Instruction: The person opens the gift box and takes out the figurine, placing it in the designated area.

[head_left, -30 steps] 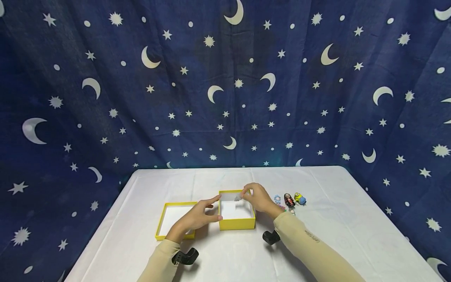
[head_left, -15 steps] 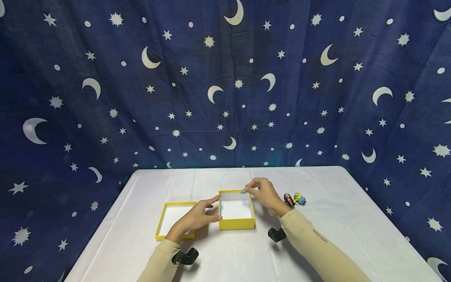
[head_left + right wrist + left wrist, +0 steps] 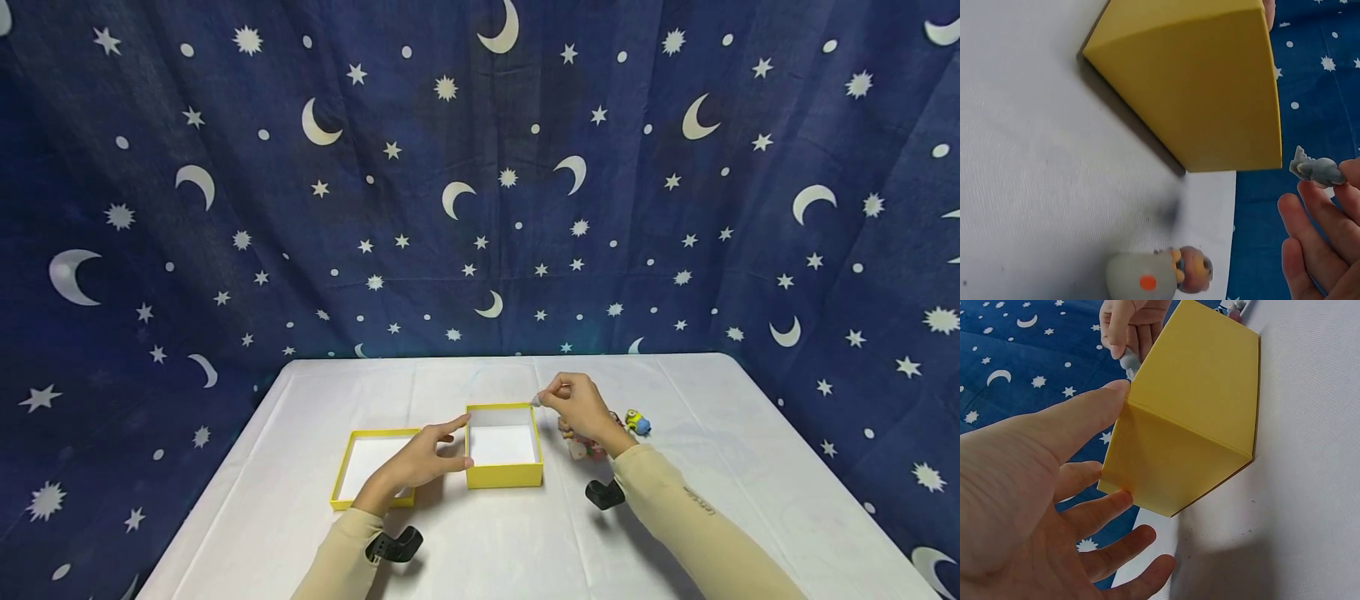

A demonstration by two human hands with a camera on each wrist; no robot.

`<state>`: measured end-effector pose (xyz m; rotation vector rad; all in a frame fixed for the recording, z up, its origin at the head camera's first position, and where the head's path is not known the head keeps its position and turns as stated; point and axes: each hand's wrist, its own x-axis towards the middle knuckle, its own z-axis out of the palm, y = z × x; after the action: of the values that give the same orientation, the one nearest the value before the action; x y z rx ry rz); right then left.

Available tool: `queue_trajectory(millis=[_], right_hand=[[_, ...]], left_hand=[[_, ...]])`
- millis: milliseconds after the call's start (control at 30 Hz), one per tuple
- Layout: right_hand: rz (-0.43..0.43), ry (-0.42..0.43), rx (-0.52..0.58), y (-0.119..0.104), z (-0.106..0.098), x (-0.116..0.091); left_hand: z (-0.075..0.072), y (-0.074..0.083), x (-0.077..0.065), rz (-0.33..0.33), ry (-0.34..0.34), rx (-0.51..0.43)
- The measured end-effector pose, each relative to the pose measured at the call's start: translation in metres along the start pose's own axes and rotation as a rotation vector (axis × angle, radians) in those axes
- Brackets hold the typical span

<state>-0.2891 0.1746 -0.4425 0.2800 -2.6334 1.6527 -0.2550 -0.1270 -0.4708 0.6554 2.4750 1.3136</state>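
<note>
A yellow box with a white inside stands uncovered mid-table. My left hand rests against its left side, thumb near the front corner and index finger near the back one, fingers spread. Between thumb and fingertips, my right hand pinches a small grey figurine by one end. That figurine is just outside the box's back right corner, level with the rim; its exact kind is unclear. Below the right hand lie several small figurines, partly hidden by it, one with a brown head and pale body.
A shallow yellow lid, white inside, lies left of the box, partly under the left forearm. To the right of the right hand lies a yellow and blue minion figurine. A white cloth covers the table; a dark blue starry curtain hangs behind.
My right hand has lifted the grey figurine from over the box's inside and carried it right, past the back right corner. The left hand and box stay in place.
</note>
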Motion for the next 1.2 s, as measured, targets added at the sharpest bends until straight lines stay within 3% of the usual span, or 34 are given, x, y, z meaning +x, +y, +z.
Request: queue_trajectory(millis=[267,633,1200], right_hand=[[-0.030,0.059,-0.076,0.008,-0.012,0.001],[-0.164,0.106,-0.133,0.018,-0.031,-0.005],[-0.176,0.112,-0.212,0.034,-0.062,-0.016]], left_hand=[[0.000,0.000,-0.001,-0.004,0.003,0.011],[0.000,0.002,-0.001,0.007,0.002,-0.001],[0.000,0.003,-0.002,-0.013,-0.002,0.008]])
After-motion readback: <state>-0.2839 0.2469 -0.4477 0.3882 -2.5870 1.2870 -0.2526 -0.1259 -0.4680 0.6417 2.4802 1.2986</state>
